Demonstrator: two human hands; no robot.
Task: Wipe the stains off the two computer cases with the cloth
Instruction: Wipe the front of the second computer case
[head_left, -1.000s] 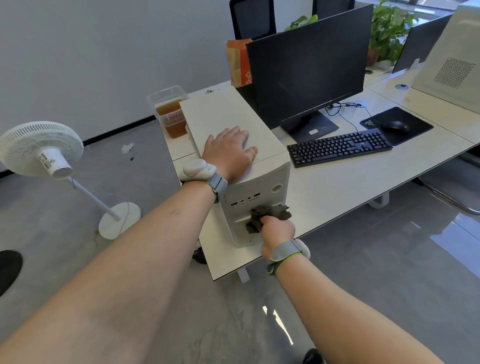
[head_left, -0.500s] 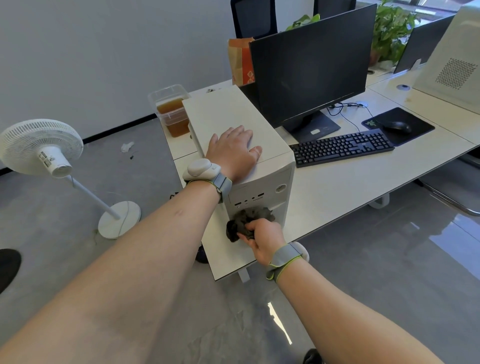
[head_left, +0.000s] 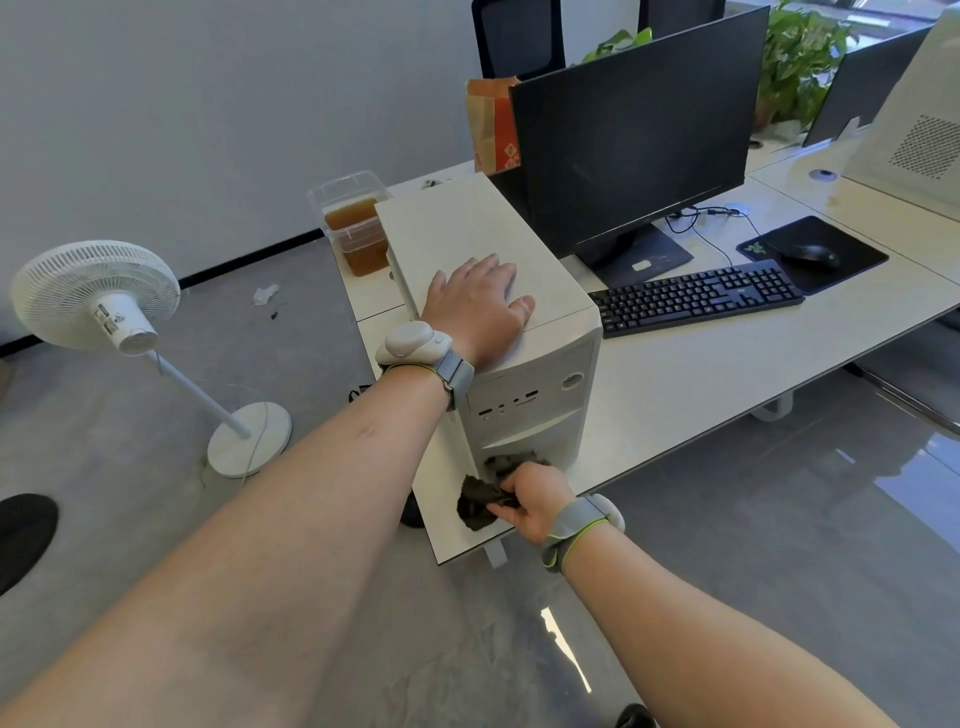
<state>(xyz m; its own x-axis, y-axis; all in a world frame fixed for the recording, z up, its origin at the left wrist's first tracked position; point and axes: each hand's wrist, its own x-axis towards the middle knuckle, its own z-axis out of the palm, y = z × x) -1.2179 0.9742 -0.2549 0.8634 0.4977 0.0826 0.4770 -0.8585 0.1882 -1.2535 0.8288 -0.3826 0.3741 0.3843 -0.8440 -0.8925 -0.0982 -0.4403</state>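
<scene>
Head view, looking down: a white computer case (head_left: 493, 291) stands upright at the near left corner of a pale desk (head_left: 701, 374). On its top panel the left hand (head_left: 475, 306) lies flat, fingers straight and slightly spread. Low against the case's front panel, the right hand (head_left: 535, 499) grips a crumpled dark cloth (head_left: 480, 499) (fingers curled round it), which trails onto the desk. A second white case (head_left: 919, 130) sits at the far right, beyond a monitor (head_left: 634, 130), keyboard (head_left: 696, 296) and mouse (head_left: 810, 254).
</scene>
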